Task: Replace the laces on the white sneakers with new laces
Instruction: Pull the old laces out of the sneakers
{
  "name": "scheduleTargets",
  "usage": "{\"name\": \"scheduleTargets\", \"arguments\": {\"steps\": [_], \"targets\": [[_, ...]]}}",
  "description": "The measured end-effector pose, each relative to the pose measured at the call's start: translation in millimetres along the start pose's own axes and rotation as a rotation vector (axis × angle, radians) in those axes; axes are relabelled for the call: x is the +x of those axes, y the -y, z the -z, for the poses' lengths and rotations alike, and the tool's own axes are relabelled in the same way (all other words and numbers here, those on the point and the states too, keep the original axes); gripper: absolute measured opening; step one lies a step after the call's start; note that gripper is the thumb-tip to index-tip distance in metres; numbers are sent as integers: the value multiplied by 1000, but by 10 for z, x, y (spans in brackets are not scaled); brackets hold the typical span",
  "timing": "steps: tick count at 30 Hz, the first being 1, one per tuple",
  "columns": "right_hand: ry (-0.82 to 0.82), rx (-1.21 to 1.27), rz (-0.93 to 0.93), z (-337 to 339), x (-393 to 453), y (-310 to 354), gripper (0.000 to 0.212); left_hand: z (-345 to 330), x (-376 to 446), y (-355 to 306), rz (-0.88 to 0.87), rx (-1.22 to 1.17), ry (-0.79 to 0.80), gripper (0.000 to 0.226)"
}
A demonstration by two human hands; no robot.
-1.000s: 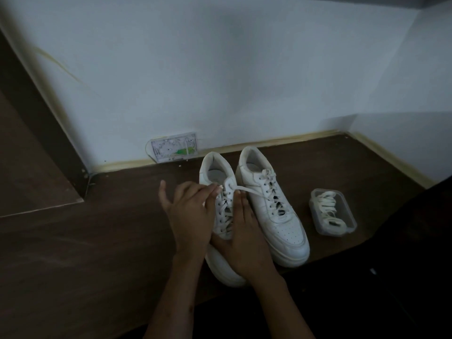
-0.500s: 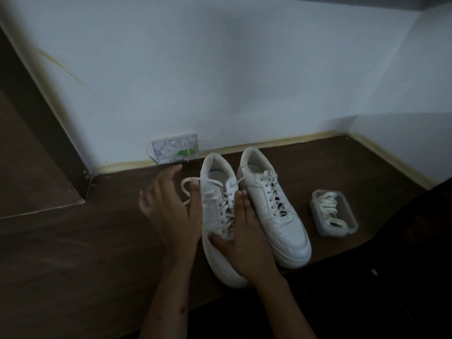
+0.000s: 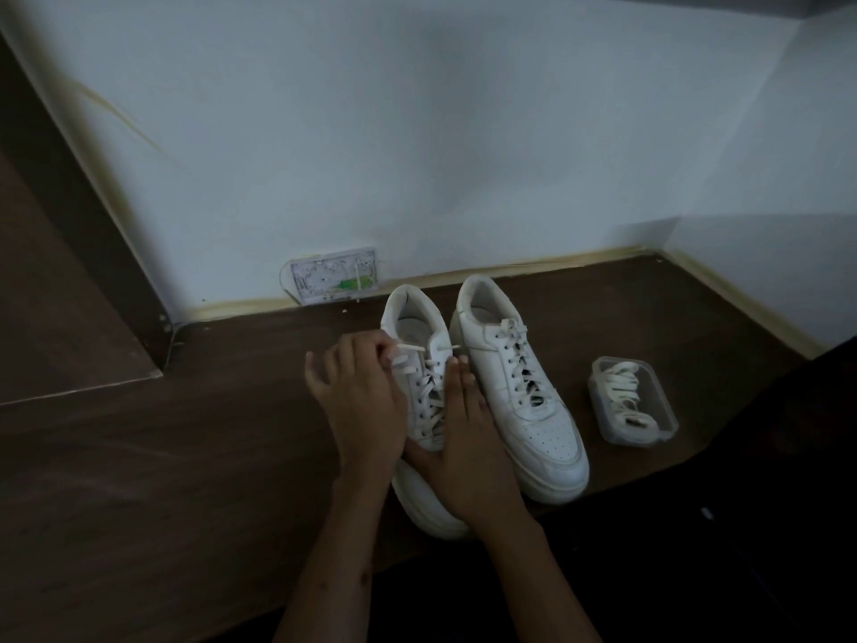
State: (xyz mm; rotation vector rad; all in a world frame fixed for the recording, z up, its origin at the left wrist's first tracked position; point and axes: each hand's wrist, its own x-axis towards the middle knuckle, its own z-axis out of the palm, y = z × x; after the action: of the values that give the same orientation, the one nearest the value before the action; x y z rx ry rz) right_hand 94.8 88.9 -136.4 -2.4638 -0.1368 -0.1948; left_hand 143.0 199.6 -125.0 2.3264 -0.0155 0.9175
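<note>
Two white sneakers stand side by side on a dark wooden surface, toes toward me. My left hand (image 3: 359, 401) is at the left sneaker (image 3: 415, 327), its fingertips pinching the lace (image 3: 408, 349) near the top eyelets. My right hand (image 3: 468, 452) lies flat over that shoe's front, holding it down, fingers pointing up along the tongue. The right sneaker (image 3: 524, 410) stands untouched, still laced. A clear plastic box (image 3: 649, 424) to its right holds coiled white laces (image 3: 621, 392).
A white wall runs behind the shoes, with a white socket plate (image 3: 334, 276) low on it. The wooden surface (image 3: 185, 457) ends at a dark drop at the lower right. A second wall closes the right side.
My left hand swung out to the left pulling a loop of lace, then came back to the top eyelets of the left sneaker. My right hand stayed pressed on the shoe.
</note>
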Motion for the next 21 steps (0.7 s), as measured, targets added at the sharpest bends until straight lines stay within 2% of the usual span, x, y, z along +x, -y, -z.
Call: {"name": "scheduleTargets", "arguments": {"steps": [5, 14, 21], "targets": [[10, -8, 11, 3, 11, -12, 108, 35, -19, -37, 72, -77, -108, 16], [22, -2, 7, -12, 28, -48, 107, 88, -137, -94, 275, -214, -79, 17], [12, 2, 40, -7, 27, -58, 102, 173, -261, -93, 296, -177, -7, 20]]}}
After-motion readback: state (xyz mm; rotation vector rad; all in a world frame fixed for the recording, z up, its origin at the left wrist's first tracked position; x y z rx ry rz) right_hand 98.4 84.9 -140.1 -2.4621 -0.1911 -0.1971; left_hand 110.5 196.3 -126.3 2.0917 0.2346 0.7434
